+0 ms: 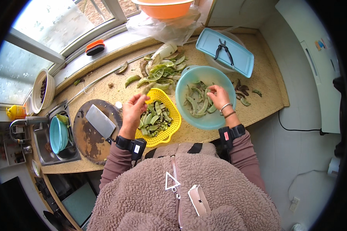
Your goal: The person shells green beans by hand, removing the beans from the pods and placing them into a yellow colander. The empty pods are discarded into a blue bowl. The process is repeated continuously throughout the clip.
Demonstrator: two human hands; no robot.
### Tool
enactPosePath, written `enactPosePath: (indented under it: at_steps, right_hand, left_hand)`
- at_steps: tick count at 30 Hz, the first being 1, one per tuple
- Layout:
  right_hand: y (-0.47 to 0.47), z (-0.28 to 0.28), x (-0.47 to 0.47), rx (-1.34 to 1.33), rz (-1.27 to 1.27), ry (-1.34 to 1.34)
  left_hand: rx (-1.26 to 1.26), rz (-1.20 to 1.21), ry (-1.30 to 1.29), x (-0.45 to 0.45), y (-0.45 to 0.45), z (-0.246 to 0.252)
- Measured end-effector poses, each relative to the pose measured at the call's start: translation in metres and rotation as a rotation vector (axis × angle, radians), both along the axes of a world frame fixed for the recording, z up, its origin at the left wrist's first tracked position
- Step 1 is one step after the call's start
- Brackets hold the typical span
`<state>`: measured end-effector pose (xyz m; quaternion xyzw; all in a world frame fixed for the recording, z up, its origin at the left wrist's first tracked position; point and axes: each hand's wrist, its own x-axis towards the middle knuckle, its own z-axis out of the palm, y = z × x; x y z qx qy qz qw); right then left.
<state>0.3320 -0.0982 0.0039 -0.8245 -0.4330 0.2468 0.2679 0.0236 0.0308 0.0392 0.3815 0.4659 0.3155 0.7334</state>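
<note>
My left hand (134, 111) is raised over the left rim of a yellow plastic colander (177, 115), fingertips pinched on a brownish-green bean pod (148, 87). Cut pod pieces and loose beans (154, 119) lie in the colander. Inside a translucent teal plastic bowl (188, 115), whole flat pods (202, 108) rest on the bottom. My right hand (219, 98) reaches over that bowl's right side, its fingers at a green pod; whether they grip it is unclear. Behind the colander is a heap of opened and whole pods (162, 70) on the counter.
A cleaver (100, 120) lies on a round wooden chopping board (85, 144) at left, beside a sink (42, 153) holding a teal basket (58, 135). Pliers (224, 52) lie on a blue lid (243, 57) at back right. Dark pod scraps (241, 89) sit right of the bowl.
</note>
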Motion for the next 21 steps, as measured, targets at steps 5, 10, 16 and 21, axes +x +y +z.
enactPosePath:
  at_steps: [5,10,16,21]
  right_hand:
    - [0.011,-0.011,0.007,-0.010,0.111,-0.264]
    - [0.026,-0.012,-0.004,-0.388,0.168,-0.186]
    - [0.029,-0.011,-0.006,-0.429,0.128,-0.376]
    - [0.029,-0.013,-0.002,-0.166,0.072,-0.205]
  left_hand:
    - [0.118,-0.018,-0.120,0.004,0.012,0.009]
    - [0.138,-0.091,0.059,-0.010,-0.006,0.006]
    - [0.078,-0.039,0.049,-0.018,-0.026,-0.003]
    - [0.127,-0.065,0.077,-0.014,-0.032,-0.004]
